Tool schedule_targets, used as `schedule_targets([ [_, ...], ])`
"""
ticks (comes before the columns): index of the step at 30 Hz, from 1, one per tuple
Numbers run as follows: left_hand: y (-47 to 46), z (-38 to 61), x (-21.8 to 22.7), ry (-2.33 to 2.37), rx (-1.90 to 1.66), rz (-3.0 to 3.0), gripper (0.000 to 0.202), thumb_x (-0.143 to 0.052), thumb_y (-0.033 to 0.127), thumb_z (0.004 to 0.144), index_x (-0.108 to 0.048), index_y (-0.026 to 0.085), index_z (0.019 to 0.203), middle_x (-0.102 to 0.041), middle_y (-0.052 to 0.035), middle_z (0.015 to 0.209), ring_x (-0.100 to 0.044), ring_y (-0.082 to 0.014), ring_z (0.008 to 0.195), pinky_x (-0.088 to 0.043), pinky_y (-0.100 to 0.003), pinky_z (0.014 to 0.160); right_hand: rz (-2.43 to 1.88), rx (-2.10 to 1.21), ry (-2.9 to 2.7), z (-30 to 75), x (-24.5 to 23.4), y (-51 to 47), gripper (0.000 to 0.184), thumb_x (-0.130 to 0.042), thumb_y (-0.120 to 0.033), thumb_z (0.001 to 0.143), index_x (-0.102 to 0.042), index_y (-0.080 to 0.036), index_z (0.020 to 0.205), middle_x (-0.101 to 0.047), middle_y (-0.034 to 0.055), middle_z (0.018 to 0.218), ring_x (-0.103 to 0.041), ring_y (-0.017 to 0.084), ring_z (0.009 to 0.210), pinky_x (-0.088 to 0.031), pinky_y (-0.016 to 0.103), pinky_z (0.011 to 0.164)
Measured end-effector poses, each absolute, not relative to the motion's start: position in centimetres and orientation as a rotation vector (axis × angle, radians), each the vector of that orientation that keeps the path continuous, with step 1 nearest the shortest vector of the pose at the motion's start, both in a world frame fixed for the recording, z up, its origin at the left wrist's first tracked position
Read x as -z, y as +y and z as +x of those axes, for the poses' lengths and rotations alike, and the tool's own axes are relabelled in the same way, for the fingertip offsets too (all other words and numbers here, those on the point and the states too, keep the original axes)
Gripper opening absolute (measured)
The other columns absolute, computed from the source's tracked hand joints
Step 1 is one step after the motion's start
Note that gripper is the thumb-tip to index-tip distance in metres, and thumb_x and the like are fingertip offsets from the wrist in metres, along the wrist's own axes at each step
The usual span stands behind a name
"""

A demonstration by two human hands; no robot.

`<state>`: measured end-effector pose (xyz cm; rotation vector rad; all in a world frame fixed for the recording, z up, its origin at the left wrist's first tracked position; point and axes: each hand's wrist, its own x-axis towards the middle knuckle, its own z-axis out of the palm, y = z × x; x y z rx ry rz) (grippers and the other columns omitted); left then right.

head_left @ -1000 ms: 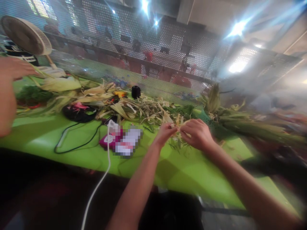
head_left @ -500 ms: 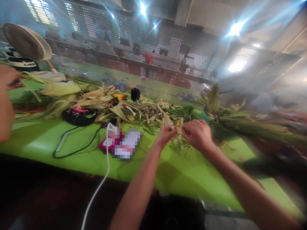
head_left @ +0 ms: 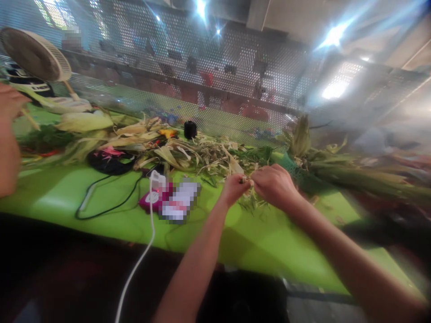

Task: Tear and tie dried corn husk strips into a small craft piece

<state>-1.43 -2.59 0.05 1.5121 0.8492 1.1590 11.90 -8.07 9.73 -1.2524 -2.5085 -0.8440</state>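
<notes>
Over the green table point(head_left: 251, 251), my left hand point(head_left: 235, 188) and my right hand point(head_left: 274, 186) meet with fingertips pressed together. Both are closed on a small pale strip of corn husk point(head_left: 248, 180), mostly hidden by the fingers. A larger dry husk point(head_left: 233, 162) rises just behind my left hand; whether it is held or lies in the pile I cannot tell. Green shreds point(head_left: 254, 202) lie on the table beneath my hands. Behind them spreads a heap of husk strips point(head_left: 208, 154).
Another person's hand point(head_left: 11, 101) is at the far left, beside a fan point(head_left: 37, 54). Left of my arms lie a phone point(head_left: 180, 202), a magenta power strip point(head_left: 146, 202) and a white cable point(head_left: 134, 269). Long green leaves point(head_left: 353, 175) lie at right; a perforated screen point(head_left: 215, 80) stands behind.
My right hand has shifted slightly left and up, closer to my left hand. The other person's hand at the left has moved up a little.
</notes>
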Motion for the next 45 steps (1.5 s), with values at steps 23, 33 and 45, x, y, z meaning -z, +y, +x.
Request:
schedule_targets([
  [23, -3.4, -1.6, -0.8, 0.749, -1.119, 1.416, 0.018, -0.060, 0.023, 0.064, -0.070, 0.010, 0.072, -0.046, 0.0051, 0.054, -0.035, -0.0065, 0.054, -0.028, -0.021, 0.054, -1.224, 0.499, -2.475, 12.4, -9.6, -8.8, 0.017, -0.056, -0.020, 0.093, -0.069, -0.020, 0.104, -0.068, 0.0054, 0.085, -0.054, 0.020, 0.083, -0.035, 0.031, 0.074],
  [33, -3.1, -1.5, -0.6, 0.740, -1.110, 1.394, 0.016, -0.068, 0.022, 0.061, -0.073, 0.011, 0.072, -0.061, 0.0016, 0.062, -0.049, -0.0102, 0.063, -0.038, -0.023, 0.064, -1.199, 0.256, -2.337, 12.3, -8.5, -8.1, 0.016, -0.065, -0.021, 0.087, -0.068, -0.021, 0.102, -0.073, 0.0039, 0.093, -0.063, 0.020, 0.086, -0.041, 0.031, 0.077],
  [45, -3.2, -1.3, -0.5, 0.767, -1.203, 1.391, 0.004, -0.064, 0.015, 0.062, -0.066, 0.012, 0.062, -0.058, 0.0021, 0.060, -0.048, -0.0107, 0.064, -0.039, -0.024, 0.064, -1.041, 0.312, -2.432, 12.2, -7.8, -8.1, 0.034, -0.053, -0.009, 0.087, -0.066, -0.022, 0.116, -0.074, 0.0046, 0.095, -0.065, 0.018, 0.082, -0.046, 0.031, 0.078],
])
